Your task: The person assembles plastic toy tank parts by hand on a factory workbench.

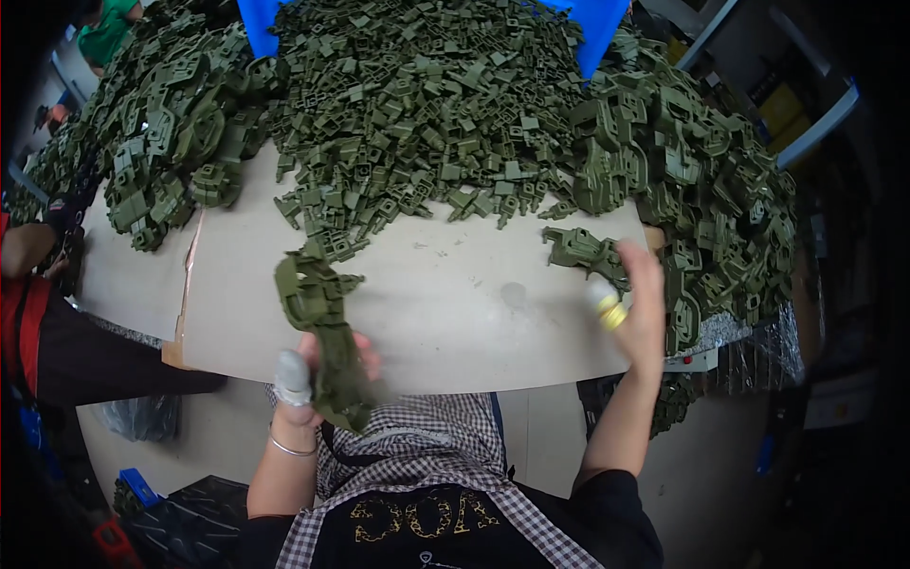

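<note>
My left hand [300, 384] grips a long olive-green moulded plastic part [332, 327], which looks like a toy vehicle body. It is tilted over the near edge of the table, its lower end blurred. A pale wrap covers my left thumb, and a bangle circles that wrist. On the right, my right hand [643, 308] is open, fingers stretched out and thumb apart, with white and yellow wrap on the thumb. Between thumb and fingers sits the end of another olive-green plastic part [580, 248]; whether the hand touches it cannot be made out.
A large heap of small green plastic pieces [427, 114] covers the table's far middle. Bigger green parts are piled at left [180, 133] and right [701, 190]. Blue panels [604, 38] stand behind. Another person's dark-clothed leg [114, 351] is at the left edge of the pale tabletop [455, 313].
</note>
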{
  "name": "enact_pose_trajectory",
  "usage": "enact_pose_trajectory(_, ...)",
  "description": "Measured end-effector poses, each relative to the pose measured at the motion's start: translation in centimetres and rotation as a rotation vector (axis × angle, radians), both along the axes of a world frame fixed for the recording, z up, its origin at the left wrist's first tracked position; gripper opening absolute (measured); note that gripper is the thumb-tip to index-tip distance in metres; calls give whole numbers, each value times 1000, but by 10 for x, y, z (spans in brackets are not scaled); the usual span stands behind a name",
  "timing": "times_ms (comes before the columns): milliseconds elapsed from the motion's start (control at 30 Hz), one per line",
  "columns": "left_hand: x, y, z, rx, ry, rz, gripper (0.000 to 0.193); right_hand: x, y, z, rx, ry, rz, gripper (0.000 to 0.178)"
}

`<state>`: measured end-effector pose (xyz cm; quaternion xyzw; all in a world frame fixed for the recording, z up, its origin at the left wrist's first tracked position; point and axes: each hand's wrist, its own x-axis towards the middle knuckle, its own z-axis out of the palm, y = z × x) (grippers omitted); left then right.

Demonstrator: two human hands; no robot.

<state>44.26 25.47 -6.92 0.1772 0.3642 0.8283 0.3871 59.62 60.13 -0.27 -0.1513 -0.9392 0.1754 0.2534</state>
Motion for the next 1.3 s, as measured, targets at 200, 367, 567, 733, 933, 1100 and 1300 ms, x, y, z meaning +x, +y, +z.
enact_pose_trajectory(200, -11, 9, 12, 85, -111, 113, 80, 11, 43, -10, 13, -378, -246, 61)
enact_pose_trajectory(367, -12, 22, 13, -58, -81, 113, 73, -10, -31, -31, 83, -251, -154, 55)
enact_pose_trajectory(567, -2, 44, 16, -169, -102, 268, 79, 0, -98, -28, -809, 229, 103, 68)
enact_pose_trajectory(733, 18, 51, 32, -87, -72, 253, 88, -25, -152, -19, -521, 163, 274, 81)
enact_pose_trajectory(933, 24, 38, 41, -159, 148, 249, 95, -33, -169, -15, -349, 154, 474, 79)
enact_pose_trajectory(1100, 29, 32, 23, 94, 30, 242, 61, -31, -184, -21, -349, 123, 455, 83)
enact_pose_trajectory(1300, 23, 34, 27, -61, 140, 321, 51, -32, -191, -27, -536, 29, 475, 85)
